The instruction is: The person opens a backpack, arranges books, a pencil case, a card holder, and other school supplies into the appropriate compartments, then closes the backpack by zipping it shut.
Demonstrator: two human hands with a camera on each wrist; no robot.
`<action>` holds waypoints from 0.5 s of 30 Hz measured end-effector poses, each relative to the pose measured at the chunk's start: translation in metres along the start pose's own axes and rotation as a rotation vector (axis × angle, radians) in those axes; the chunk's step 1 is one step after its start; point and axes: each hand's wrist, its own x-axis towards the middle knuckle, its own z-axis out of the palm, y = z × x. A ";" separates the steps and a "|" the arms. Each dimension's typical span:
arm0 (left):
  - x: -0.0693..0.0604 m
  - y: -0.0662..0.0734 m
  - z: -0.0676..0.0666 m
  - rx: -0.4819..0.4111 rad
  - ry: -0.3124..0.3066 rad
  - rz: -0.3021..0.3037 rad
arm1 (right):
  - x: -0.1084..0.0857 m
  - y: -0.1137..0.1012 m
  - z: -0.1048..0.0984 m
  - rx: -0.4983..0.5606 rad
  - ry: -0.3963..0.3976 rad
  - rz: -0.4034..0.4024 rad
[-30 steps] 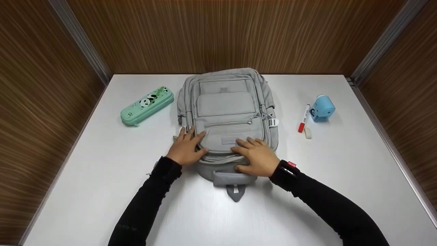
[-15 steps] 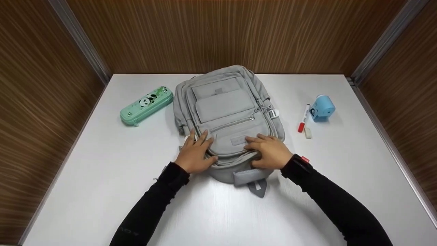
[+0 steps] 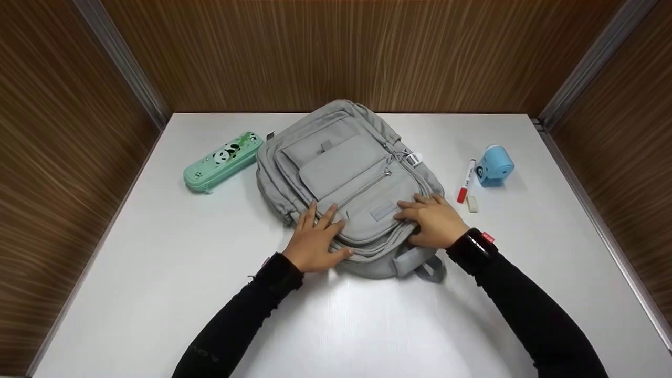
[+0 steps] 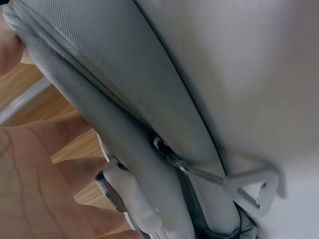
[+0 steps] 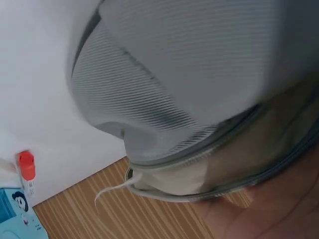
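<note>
A grey backpack (image 3: 341, 178) lies front up and askew on the white table, its top handle (image 3: 415, 260) toward the near right. In the head view my left hand (image 3: 317, 244) rests on its near left edge, fingers straight and spread. The left wrist view shows the palm (image 4: 30, 174) beside the bag's side, near a white buckle (image 4: 254, 189). My right hand (image 3: 433, 223) grips the near right rim, fingers bent over the front and thumb at the edge. In the right wrist view a zipped compartment (image 5: 174, 179) gapes beside that hand; its contents are hidden.
A green panda pencil case (image 3: 223, 161) lies left of the backpack, close to its side. To the right are a red-capped marker (image 3: 466, 181), a small whitish eraser (image 3: 472, 204) and a light blue desk gadget (image 3: 494, 166). Wood-grain panels (image 3: 336, 52) wall the table.
The backpack has turned counterclockwise on the table: its handle end swung right and its far end left. Both hands moved right along with it, the right hand also slightly away from me.
</note>
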 end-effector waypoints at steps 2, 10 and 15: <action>0.000 0.000 -0.002 -0.042 -0.004 -0.008 | -0.001 0.000 -0.001 -0.018 0.007 0.001; 0.009 -0.024 -0.022 -0.181 0.087 -0.125 | -0.002 -0.031 -0.006 0.004 -0.027 -0.085; 0.023 -0.048 -0.036 -0.183 0.104 -0.209 | 0.002 -0.063 0.001 0.019 -0.020 -0.138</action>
